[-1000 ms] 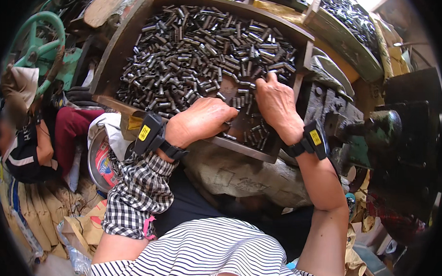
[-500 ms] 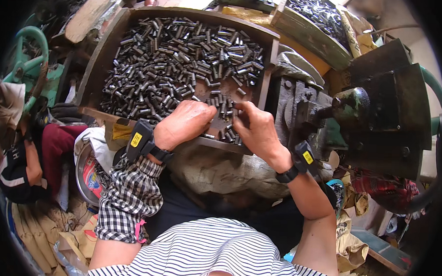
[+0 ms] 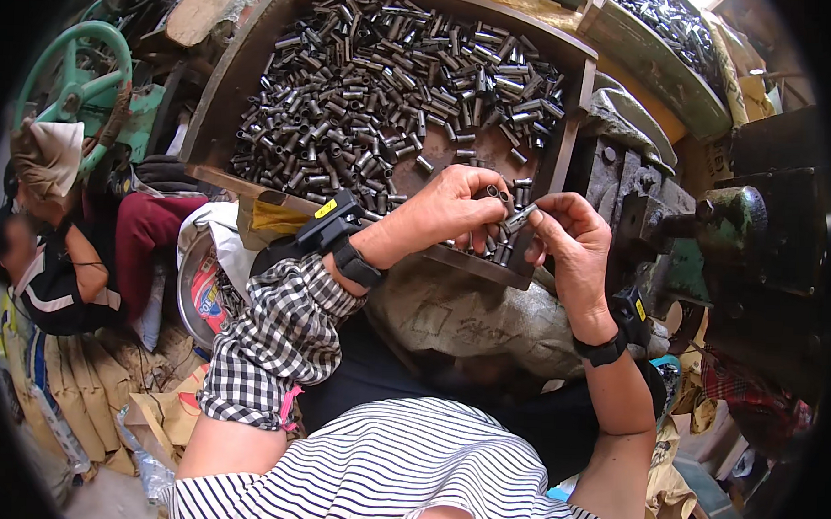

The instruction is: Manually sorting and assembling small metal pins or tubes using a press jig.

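Note:
My left hand is closed over the front right corner of a wooden tray, with a few short metal tubes bunched in its fingers, open ends showing. Beside it, the thumb and forefinger of my right hand pinch a shiny metal tube close to the left fingertips. Its lower fingers are curled. Under both hands lie more loose tubes in the tray's corner. The main heap of tubes fills the middle and back of the tray.
To the right stands a dark machine with a thick spindle. A second tray of metal pieces is at the back right. A green handwheel and another person are at the left. A metal basin sits near my left forearm.
My hands have come together above the tray's corner; tubes now show in the left fingers and a tube in the right pinch. The whole view has shifted, moving the tray rightward and up.

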Demonstrator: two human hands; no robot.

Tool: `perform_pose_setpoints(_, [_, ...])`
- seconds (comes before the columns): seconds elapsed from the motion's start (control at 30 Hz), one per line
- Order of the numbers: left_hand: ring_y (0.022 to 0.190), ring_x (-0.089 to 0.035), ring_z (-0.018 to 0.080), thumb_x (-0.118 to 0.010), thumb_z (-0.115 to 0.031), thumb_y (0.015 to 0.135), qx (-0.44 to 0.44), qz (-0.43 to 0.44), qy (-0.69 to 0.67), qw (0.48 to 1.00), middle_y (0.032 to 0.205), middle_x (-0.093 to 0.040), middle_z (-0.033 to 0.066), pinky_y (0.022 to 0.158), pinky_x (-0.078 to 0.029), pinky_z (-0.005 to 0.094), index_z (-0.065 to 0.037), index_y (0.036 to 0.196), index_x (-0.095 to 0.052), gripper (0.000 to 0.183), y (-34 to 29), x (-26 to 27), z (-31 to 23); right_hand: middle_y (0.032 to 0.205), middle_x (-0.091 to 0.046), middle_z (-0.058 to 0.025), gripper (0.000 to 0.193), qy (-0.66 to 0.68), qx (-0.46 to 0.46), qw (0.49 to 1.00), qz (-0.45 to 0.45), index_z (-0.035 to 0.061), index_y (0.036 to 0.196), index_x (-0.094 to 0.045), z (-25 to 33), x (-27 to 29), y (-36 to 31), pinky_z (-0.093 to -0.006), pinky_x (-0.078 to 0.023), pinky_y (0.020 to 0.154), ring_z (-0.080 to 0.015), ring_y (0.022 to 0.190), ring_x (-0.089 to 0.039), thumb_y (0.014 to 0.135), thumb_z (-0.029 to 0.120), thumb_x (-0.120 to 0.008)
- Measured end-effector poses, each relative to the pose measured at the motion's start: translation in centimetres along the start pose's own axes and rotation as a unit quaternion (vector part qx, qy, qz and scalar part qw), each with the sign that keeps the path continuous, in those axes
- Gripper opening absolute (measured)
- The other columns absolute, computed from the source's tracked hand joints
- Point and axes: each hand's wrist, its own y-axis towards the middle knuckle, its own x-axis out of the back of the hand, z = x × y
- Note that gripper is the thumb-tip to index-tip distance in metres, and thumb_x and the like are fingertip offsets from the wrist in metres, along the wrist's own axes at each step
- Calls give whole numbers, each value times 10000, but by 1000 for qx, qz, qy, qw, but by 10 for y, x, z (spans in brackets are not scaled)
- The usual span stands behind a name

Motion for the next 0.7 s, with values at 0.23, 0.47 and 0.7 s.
perform_pose_setpoints(0.23, [486,-523,4,-664,-202,854,-15,42,33,998,617,-593,-28,412,-358,131,-38,993,-591,228,-2,3,1,745,-631,-44,123,25,12,1000,-9,-33,945,-571,-4,-7,-4,-155,-437,454,-76,564,-613,846,18,-623])
perform_pose_setpoints(0.47, [454,-499,19,-680,-171,834,20,31,-64,997,612,-581,-9,407,-364,147,-23,963,-585,218,0,5,6,743,-627,-42,113,96,-4,994,-49,-12,952,-583,-3,-1,-1,-178,-455,472,-73,534,-577,857,47,-599])
perform_pose_setpoints(0.7, [534,-577,60,-660,-133,837,4,-31,-118,992,712,-609,21,459,-485,173,-6,960,-583,192,-2,10,8,761,-604,-53,110,45,-9,999,7,-13,947,-530,1,10,0,-185,-466,479,-107,592,-629,840,-2,-552])
